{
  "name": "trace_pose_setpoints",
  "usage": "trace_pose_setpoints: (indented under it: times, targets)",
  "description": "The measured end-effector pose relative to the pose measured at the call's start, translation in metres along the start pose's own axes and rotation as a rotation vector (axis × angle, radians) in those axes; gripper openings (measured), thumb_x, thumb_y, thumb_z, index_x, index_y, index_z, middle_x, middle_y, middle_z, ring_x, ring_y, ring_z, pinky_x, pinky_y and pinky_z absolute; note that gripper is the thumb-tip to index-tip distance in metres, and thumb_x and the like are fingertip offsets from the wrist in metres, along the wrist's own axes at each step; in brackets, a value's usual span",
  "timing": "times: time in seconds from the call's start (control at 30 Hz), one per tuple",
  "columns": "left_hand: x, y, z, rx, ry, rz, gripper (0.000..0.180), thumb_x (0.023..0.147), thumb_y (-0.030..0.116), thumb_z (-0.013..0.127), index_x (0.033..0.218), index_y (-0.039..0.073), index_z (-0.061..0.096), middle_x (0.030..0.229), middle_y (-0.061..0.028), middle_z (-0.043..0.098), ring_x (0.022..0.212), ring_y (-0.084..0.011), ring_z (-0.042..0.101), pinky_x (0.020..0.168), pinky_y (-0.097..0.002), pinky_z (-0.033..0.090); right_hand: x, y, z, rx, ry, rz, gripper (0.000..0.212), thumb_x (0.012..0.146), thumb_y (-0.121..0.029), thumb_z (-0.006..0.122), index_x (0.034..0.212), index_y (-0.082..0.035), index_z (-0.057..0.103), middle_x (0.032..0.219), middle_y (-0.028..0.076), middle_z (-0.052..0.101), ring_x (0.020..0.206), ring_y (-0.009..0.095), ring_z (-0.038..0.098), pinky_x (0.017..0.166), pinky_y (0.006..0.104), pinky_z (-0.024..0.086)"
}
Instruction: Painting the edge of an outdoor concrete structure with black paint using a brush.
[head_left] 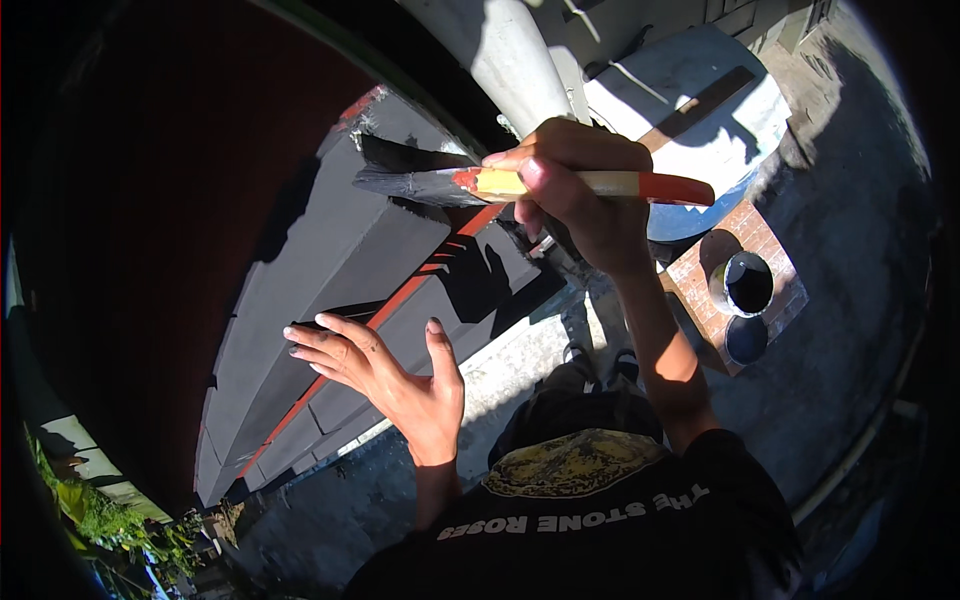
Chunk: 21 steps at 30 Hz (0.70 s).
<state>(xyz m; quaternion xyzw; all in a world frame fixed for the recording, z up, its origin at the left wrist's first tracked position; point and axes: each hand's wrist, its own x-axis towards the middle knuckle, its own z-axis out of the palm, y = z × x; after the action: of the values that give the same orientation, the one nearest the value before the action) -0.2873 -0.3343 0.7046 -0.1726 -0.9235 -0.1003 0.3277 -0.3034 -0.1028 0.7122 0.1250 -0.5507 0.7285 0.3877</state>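
Note:
My right hand [590, 190] is closed around a paintbrush [480, 182] with a yellow handle and a red end. Its dark, paint-coated bristles point left, over the upper part of a grey-painted stepped ledge [335, 255]. Whether the bristle tip touches the surface, I cannot tell. Below and to the left, my left hand [395, 385] is open, fingers spread, over the lower part of the ledge; contact with it is unclear. Dark smudges mark the fingertips. A red strip [285, 420] runs along the ledge between its grey faces.
At right, an open paint can [719, 290] with dark contents stands on a brick-patterned board [785, 270], beside a dark round lid [746, 341]. Behind is a blue-and-white round surface [690, 60] bearing a plank [705, 105]. A white column [510, 60] rises at the top; plants [110, 510] grow lower left.

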Motion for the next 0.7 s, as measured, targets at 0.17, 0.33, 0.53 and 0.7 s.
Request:
trace_pose_setpoints:
  times: [0.17,0.33,0.53,0.7]
  targets:
    - [0.001,-0.004,0.003,0.000,0.001,0.033,0.097,0.083,0.047,0.067,0.155,0.010,0.013,0.160,-0.0220,-0.005,0.144,-0.0500,-0.007,0.111,-0.0674,0.008,0.004,0.014,-0.030,0.123,0.075,0.230,0.028,0.092,-0.024,0.060,0.089,0.002,0.072,0.060,0.004,0.061,0.049,0.006,0.055,0.045,0.0200,0.044]
    - [0.000,-0.012,0.000,-0.062,-0.022,0.052,0.101,0.080,0.047,0.069,0.155,0.011,0.013,0.160,-0.0211,-0.005,0.144,-0.0499,-0.007,0.109,-0.0709,0.010,0.033,0.051,-0.016,0.012,0.129,0.075,0.028,0.089,-0.030,0.069,0.087,-0.002,0.071,0.062,0.004,0.062,0.052,0.007,0.060,0.048,0.0202,0.047]
    - [0.001,-0.010,-0.003,-0.095,-0.040,0.051,0.101,0.080,0.044,0.070,0.156,0.011,0.011,0.160,-0.0222,-0.007,0.144,-0.0507,-0.009,0.111,-0.0690,0.004,0.041,0.048,-0.023,-0.072,0.175,-0.081,0.031,0.089,-0.029,0.069,0.087,0.002,0.071,0.066,0.007,0.065,0.054,0.009,0.062,0.050,0.0212,0.051]
    - [0.003,-0.008,-0.007,-0.144,-0.120,0.069,0.101,0.082,0.037,0.068,0.153,0.000,0.007,0.154,-0.0358,-0.013,0.139,-0.0578,-0.016,0.107,-0.0714,-0.004,0.039,0.030,-0.023,-0.023,0.115,-0.033,0.031,0.088,-0.029,0.071,0.088,0.002,0.071,0.069,0.006,0.066,0.053,0.010,0.062,0.051,0.0217,0.051]
